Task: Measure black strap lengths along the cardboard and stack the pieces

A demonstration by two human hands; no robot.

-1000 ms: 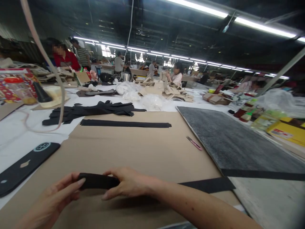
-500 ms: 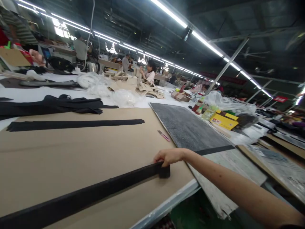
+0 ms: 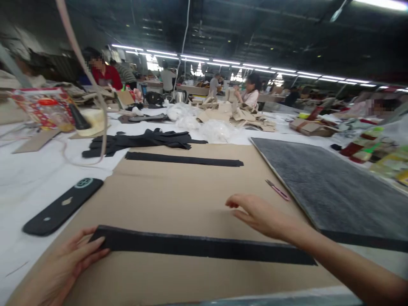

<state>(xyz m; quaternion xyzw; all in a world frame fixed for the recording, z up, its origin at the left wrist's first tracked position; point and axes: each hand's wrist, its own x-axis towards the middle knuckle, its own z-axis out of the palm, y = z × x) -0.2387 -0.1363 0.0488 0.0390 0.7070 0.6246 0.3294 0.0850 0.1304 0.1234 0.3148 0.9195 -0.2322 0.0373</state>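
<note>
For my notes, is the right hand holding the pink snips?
No, the pink snips lie on the brown sheet, apart from the right hand.

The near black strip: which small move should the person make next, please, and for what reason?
Probably lower the right hand onto the near black strip to steady it: the left hand pinches only its left end, while the right hand appears empty above the brown sheet, and nothing visibly holds the strip's right end.
</note>
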